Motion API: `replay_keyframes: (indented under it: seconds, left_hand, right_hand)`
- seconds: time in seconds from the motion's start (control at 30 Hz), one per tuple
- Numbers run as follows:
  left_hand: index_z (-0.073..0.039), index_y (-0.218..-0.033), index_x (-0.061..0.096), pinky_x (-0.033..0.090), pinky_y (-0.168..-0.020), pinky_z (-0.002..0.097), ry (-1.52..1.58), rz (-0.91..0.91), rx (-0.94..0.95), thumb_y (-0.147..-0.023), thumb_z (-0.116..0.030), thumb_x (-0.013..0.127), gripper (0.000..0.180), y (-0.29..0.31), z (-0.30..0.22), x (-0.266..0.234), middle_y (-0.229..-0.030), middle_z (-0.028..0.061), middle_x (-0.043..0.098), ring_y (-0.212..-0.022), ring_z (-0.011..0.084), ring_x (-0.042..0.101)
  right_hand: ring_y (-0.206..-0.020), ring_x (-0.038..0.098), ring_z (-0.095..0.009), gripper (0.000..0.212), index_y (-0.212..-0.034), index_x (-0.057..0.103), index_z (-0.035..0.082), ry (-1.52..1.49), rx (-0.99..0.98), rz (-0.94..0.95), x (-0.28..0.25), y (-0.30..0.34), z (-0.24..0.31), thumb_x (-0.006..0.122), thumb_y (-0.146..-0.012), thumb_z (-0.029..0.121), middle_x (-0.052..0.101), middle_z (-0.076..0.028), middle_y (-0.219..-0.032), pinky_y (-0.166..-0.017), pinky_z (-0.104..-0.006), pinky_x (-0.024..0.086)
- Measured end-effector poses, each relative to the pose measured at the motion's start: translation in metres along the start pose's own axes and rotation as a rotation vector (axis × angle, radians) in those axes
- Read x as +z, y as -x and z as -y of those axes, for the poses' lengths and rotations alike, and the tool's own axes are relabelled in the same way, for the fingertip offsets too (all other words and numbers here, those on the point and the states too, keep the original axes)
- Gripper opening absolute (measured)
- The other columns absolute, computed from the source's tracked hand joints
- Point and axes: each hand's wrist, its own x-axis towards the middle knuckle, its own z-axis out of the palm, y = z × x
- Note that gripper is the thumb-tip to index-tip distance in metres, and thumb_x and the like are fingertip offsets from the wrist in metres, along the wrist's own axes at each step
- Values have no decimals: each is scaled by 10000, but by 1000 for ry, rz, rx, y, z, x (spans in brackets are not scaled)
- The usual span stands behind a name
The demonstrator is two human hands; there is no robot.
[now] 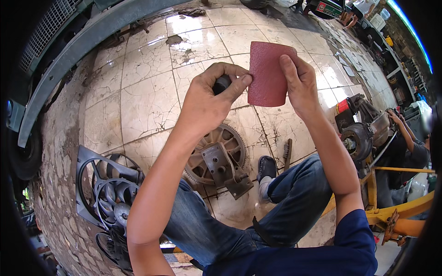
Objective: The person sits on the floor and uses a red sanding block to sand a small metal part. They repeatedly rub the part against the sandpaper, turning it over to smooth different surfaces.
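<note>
A sheet of dark red sandpaper (pixel 267 76) is held up in front of me, slightly curved. My right hand (pixel 301 85) grips its right side, the thumb flat across the front and the fingers behind. At the sheet's left edge, the thumb and forefinger of my left hand (pixel 209 94) come together in a pinch. A small black cylindrical part (pixel 222 84) sits inside the curl of that hand, partly covered by the fingers. Below, on the tiled floor, lies a toothed flywheel (pixel 235 140) with a metal bracket plate (pixel 216 158) on top.
A brush (pixel 287 154) lies beside my shoe (pixel 266 166). Radiator fans in a frame (pixel 110 191) lie to the left, below a vehicle bumper (pixel 92 41). On the right are a greasy mechanical assembly (pixel 359 138), a yellow metal frame (pixel 400 211) and another person's arm (pixel 405 131).
</note>
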Motion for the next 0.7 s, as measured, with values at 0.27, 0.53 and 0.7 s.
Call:
replay_keyframes:
  seconds: [0.27,0.53,0.7]
  left_hand:
    - [-28,-916,616,397,-619,237,-65,21,54,-917,-171,623,143,-4,-3,-3,-741,-7,544,-668,77,468]
    - [-5,-907,555,433,-683,266,31,-51,319,-911,-76,582,76,0,0,13,-859,62,551,-719,130,517]
    - [-58,-1013,570,416,-729,238,97,-89,68,-957,-266,583,216,-6,6,-4,-877,-1,512,-775,90,492]
  right_hand:
    - [-723,594,-73,372,-1018,651,-42,18,1,48,4,-5,-1,563,-976,317,666,-39,-826,-631,-238,493]
    - [-779,611,-77,397,-1069,635,-54,-13,137,25,-2,-17,-19,539,-986,323,674,-60,-864,-680,-231,508]
    - [-780,627,-114,431,-1143,602,-77,-44,153,-149,-27,-29,-22,529,-990,319,682,-91,-910,-729,-257,521]
